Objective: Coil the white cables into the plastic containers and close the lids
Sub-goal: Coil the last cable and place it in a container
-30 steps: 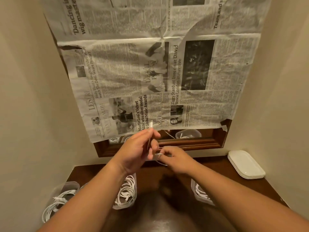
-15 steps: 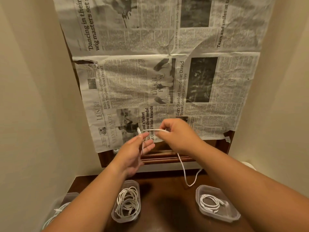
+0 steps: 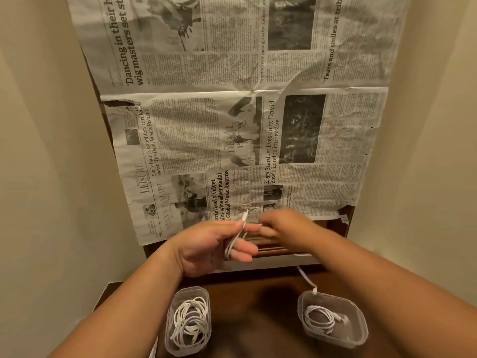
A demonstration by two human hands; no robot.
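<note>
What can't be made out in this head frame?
All in the head view:
- Right hand: motion-blurred, so its grip on the thin white cable cannot be told.
- Cable's run from the left hand to its dangling end: hidden behind the right hand.
- Dangling end at the right clear plastic container: too small to tell if touching the rim.
- Dark wooden table: near edge cut off by the frame bottom.

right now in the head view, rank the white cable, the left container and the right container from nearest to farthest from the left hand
1. white cable: pinched by the left hand itself, looped over its fingers.
2. left container: just below that hand, lid off.
3. right container: farthest, off to the right, below the other arm.
</note>
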